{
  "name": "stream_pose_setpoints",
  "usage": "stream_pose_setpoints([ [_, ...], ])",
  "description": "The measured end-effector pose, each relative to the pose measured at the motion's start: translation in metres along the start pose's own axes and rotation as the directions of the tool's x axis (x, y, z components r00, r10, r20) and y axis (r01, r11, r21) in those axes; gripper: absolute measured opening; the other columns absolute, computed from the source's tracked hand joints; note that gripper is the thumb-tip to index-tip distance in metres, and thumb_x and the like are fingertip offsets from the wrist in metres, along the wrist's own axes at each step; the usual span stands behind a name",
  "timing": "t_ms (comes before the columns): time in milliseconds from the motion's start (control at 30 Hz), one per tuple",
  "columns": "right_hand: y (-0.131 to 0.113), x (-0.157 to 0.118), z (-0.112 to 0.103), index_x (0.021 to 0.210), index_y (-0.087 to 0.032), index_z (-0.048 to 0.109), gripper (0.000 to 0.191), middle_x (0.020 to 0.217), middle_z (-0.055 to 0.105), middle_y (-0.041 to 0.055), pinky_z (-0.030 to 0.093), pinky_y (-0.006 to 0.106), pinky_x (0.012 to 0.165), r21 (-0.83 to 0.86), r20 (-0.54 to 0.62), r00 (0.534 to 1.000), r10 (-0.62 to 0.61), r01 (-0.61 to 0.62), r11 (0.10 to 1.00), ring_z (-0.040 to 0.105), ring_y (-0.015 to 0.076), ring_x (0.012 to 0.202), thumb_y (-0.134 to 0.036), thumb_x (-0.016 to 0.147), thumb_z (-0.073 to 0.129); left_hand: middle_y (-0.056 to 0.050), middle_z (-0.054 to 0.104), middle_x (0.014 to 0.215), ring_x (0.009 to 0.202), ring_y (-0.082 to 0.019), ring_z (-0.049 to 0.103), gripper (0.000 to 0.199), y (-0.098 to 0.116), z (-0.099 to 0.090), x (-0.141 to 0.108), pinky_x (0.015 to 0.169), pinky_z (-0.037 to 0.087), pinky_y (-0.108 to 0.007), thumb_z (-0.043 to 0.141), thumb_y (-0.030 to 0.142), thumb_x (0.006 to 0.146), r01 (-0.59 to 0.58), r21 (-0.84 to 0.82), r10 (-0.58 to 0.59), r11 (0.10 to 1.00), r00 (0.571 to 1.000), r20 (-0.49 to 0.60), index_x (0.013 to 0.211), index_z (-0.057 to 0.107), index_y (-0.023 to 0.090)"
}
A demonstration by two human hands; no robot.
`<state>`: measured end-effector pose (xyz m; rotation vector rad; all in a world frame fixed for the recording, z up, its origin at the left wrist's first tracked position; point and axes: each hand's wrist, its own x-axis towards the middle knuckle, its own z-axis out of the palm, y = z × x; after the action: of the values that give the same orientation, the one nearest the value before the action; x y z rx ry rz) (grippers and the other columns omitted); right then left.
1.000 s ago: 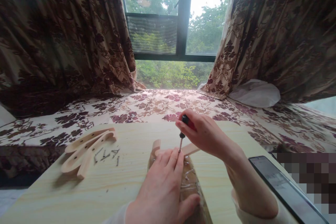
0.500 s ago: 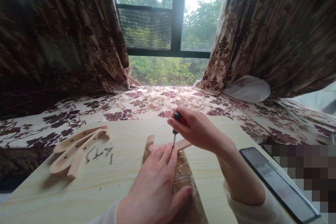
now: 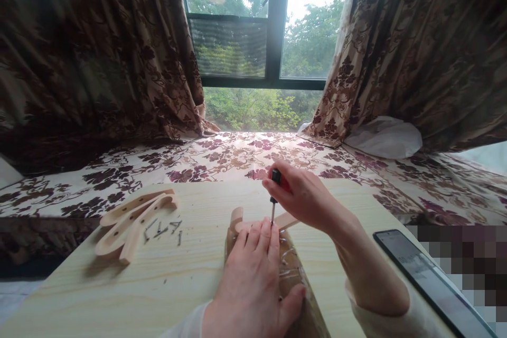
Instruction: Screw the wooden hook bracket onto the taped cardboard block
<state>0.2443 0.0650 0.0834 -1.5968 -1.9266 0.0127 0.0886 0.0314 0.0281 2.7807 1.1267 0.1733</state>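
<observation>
My right hand (image 3: 307, 193) is wrapped round the handle of a screwdriver (image 3: 273, 200), which stands nearly upright with its tip pointing down. The tip meets a pale, curved wooden piece (image 3: 236, 217) beside the fingertips of my left hand (image 3: 253, 274). That left hand lies flat with its fingers stretched out, pressing on the wooden piece and on the brown block (image 3: 295, 280) beneath it. My fingers cover the middle of the wooden piece. Whether a screw sits under the tip is too small to tell.
Several loose screws (image 3: 160, 231) lie left of my hands, near curved wooden pieces (image 3: 137, 222) with holes. A phone (image 3: 428, 280) rests along the right side of the pale wooden table (image 3: 190, 296). Beyond are a flower-patterned cloth (image 3: 233, 153), curtains and a window.
The whole view has shifted slightly, so things appear farther right. Both hands keep about the same places on the screwdriver and wooden piece.
</observation>
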Motion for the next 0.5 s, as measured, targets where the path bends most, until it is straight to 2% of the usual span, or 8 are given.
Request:
stream_pose_setpoints([
  [167, -0.002, 0.001, 0.003, 0.083, -0.020, 0.049, 0.016, 0.062, 0.057, 0.0005, 0.024, 0.026, 0.053, -0.157, -0.068, 0.990, 0.120, -0.129, 0.979, 0.046, 0.0145, 0.055, -0.034, 0.090, 0.046, -0.020, 0.033, 0.146, 0.136, -0.035, 0.028, 0.078, -0.004, 0.002, 0.002, 0.111, 0.026, -0.051, 0.043, 0.061, 0.084, -0.047, -0.012, 0.046, 0.999, 0.998, -0.049, 0.139, 0.038, 0.006],
  [233, -0.002, -0.001, 0.000, 0.082, -0.021, 0.049, 0.018, 0.062, 0.057, -0.0005, 0.025, 0.026, 0.054, -0.121, -0.041, 0.994, 0.099, -0.103, 0.987, 0.046, 0.0141, 0.055, -0.036, 0.090, 0.046, -0.020, 0.037, 0.144, 0.134, -0.035, 0.033, 0.079, -0.007, 0.003, 0.002, 0.109, 0.030, -0.051, 0.044, 0.063, 0.083, -0.070, 0.006, 0.070, 0.998, 0.995, -0.073, 0.137, 0.041, 0.006],
  [367, -0.001, -0.005, -0.007, 0.080, -0.022, 0.049, 0.016, 0.068, 0.059, -0.0021, 0.028, 0.025, 0.057, 0.037, 0.039, 0.997, -0.073, 0.072, 0.997, 0.049, 0.0127, 0.060, -0.033, 0.091, 0.047, -0.021, 0.039, 0.142, 0.131, -0.035, 0.038, 0.080, -0.011, 0.002, 0.003, 0.107, 0.034, -0.048, 0.046, 0.065, 0.082, -0.077, 0.030, 0.079, 0.997, 0.991, -0.107, 0.136, 0.043, 0.005],
  [433, -0.001, -0.005, -0.007, 0.078, -0.022, 0.048, 0.017, 0.067, 0.058, -0.0024, 0.028, 0.024, 0.057, 0.047, 0.032, 0.997, -0.073, 0.072, 0.996, 0.048, 0.0120, 0.059, -0.032, 0.091, 0.047, -0.021, 0.038, 0.143, 0.132, -0.034, 0.036, 0.080, -0.012, 0.000, 0.003, 0.107, 0.034, -0.048, 0.047, 0.064, 0.082, -0.082, 0.014, 0.083, 0.997, 0.992, -0.095, 0.136, 0.042, 0.006],
  [500, 0.000, -0.002, -0.006, 0.075, -0.022, 0.045, 0.019, 0.062, 0.055, -0.0029, 0.026, 0.025, 0.055, 0.013, 0.011, 1.000, -0.004, 0.004, 1.000, 0.044, 0.0117, 0.055, -0.032, 0.091, 0.047, -0.020, 0.035, 0.144, 0.134, -0.034, 0.033, 0.081, -0.012, -0.002, 0.003, 0.108, 0.032, -0.050, 0.047, 0.065, 0.081, -0.075, -0.021, 0.074, 0.997, 0.996, -0.046, 0.137, 0.041, 0.007],
])
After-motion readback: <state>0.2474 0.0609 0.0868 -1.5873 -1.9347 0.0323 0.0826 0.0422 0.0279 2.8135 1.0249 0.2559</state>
